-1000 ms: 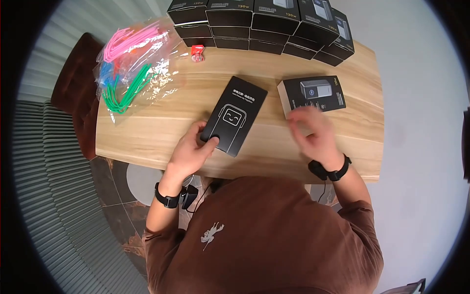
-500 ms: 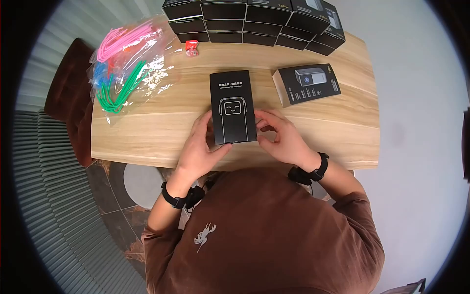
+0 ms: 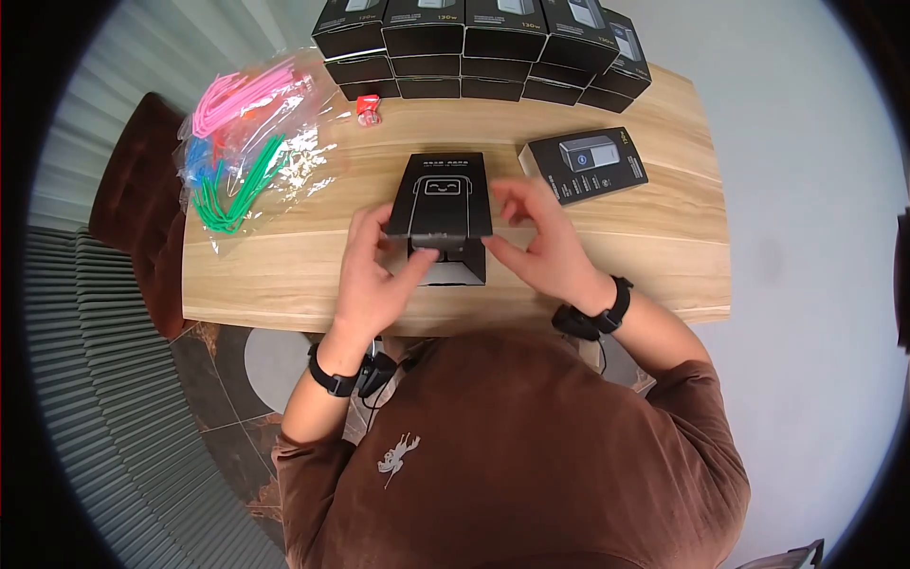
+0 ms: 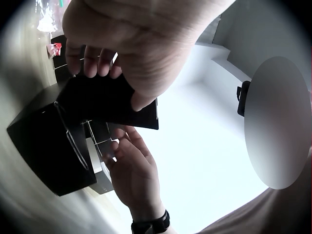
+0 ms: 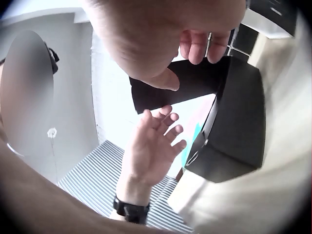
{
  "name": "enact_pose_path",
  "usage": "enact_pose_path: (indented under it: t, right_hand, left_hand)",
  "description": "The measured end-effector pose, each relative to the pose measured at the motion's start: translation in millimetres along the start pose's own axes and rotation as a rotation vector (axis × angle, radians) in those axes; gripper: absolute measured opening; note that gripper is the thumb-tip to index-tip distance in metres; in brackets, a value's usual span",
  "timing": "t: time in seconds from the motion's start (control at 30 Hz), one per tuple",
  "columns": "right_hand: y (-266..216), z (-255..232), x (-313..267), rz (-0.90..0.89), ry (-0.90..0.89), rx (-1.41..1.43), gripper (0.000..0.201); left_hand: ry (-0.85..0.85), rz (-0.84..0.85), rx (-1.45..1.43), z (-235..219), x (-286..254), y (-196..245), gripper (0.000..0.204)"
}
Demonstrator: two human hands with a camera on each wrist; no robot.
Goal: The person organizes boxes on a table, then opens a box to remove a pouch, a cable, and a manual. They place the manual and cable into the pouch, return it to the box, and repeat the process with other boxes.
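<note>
In the head view a black box (image 3: 455,275) with a smiling-face drawing stands at the table's near middle, its printed lid (image 3: 441,204) tilted up at the near edge. The left hand (image 3: 374,275) holds the lid's left side, thumb at its near edge. Close by on the right, the right hand (image 3: 555,251) has loosely bent fingers and its thumb tip by the lid's corner. Both wrist views show the raised dark lid (image 4: 107,100) (image 5: 180,83) beside the box body (image 4: 51,146) (image 5: 239,122). The box's contents are hidden.
A second black box (image 3: 592,161) lies right of the hands. Stacked black boxes (image 3: 427,66) line the table's far edge, with a small red packet (image 3: 368,109) before them. Clear bags (image 3: 308,152) with pink, blue and green strands lie at the left.
The right hand has come over from beside the second box to the held box. That box was turned upright in view, and its lid has since lifted at the near edge.
</note>
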State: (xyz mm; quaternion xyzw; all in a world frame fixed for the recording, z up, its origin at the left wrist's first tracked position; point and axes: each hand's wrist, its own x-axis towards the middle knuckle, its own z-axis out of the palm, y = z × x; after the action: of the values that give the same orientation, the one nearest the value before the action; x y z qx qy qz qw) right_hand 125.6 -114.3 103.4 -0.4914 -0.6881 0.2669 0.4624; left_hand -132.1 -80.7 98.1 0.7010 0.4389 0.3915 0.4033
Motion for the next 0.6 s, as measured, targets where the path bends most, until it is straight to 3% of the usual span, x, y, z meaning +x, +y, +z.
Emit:
enact_pose_path:
  t: [0.03,0.13,0.23,0.3,0.33,0.43,0.53,0.6]
  right_hand:
    - [-2,1,12,-0.056,0.069,-0.047,0.056]
    - [0,-1,47,-0.138,0.059,-0.165,0.048]
    - [19,-3,74,0.049,-0.063,-0.289,0.038]
    - [19,-5,90,0.213,-0.042,-0.124,0.033]
    - [20,-6,97,0.296,-0.032,-0.041,0.031]
    - [55,8,107,0.204,0.189,0.171,0.028]
    - [52,3,99,0.293,0.182,0.208,0.026]
    - [44,6,91,0.213,0.275,0.143,0.026]
  left_hand:
    - [0.027,-0.009,-0.033,-1,8,0,0.052]
    - [0.06,-0.004,-0.154,0,32,0,0.046]
    - [0.065,0.075,-0.063,5,52,-7,0.049]
    - [0.049,0.163,0.157,10,56,-16,0.053]
    - [-0.006,0.127,0.2,14,54,-16,0.062]
    - [-0.029,0.06,0.338,28,45,-15,0.071]
    - [-0.019,0.022,0.293,30,42,-27,0.07]
    - [-0.007,-0.055,0.178,28,42,-34,0.065]
